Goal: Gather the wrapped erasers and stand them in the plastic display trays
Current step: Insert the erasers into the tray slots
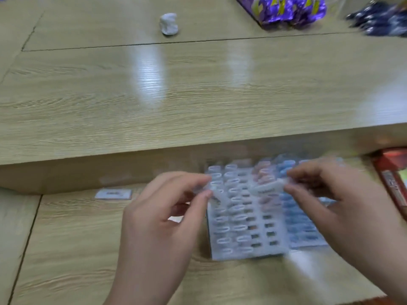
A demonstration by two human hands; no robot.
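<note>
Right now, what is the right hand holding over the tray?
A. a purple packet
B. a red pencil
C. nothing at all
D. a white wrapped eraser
D: the right hand pinches a white wrapped eraser by its end, just above the plastic tray, while the purple packets lie far off at the back of the table.

Lower centre-right: left tray (246,216) and right tray (301,227) side by side on the table (198,95). Left hand (163,216) at the left tray's left edge, right hand (330,194) over the right tray. Wrapped eraser (267,188) at the right hand's fingertips, above the trays. Card (113,193) left of the left hand. Lump (169,24) top centre, bags (284,9) top right, box (394,172) at the right edge.
</note>
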